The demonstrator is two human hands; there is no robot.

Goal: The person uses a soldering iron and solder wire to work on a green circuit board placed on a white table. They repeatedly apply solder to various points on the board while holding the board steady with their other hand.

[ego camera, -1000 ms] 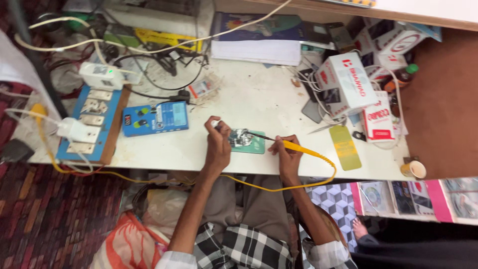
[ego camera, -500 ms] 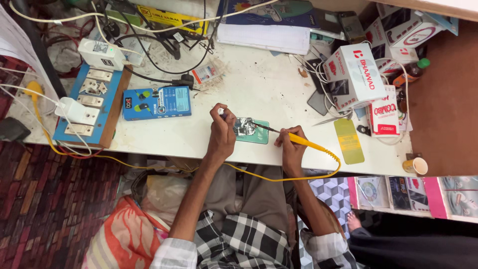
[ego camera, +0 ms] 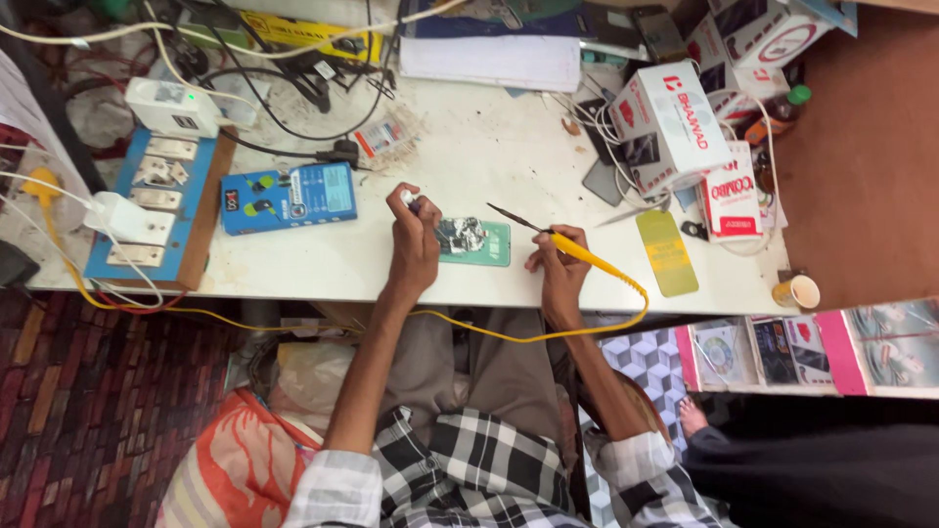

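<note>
My right hand (ego camera: 559, 262) grips a yellow-handled soldering iron (ego camera: 575, 248), whose dark tip points left and hovers just right of an opened green phone (ego camera: 472, 242) lying on the white table (ego camera: 489, 147). Silvery parts show inside the phone. My left hand (ego camera: 415, 243) rests at the phone's left end and pinches a small pale tool or part; I cannot make out what it is. The iron's yellow cord (ego camera: 548, 334) loops down over the table's front edge across my lap.
A blue box-shaped device (ego camera: 289, 197) lies left of my left hand, beside a blue switch board (ego camera: 156, 210) with plugs and cables. Red and white cartons (ego camera: 675, 127) and a yellow phone-shaped film (ego camera: 666, 253) sit to the right. A small cup (ego camera: 800, 291) stands at the right corner.
The camera view has shifted slightly. My right hand has lifted the soldering iron's tip a little off the phone, toward the right. My left hand stays at the phone's left end.
</note>
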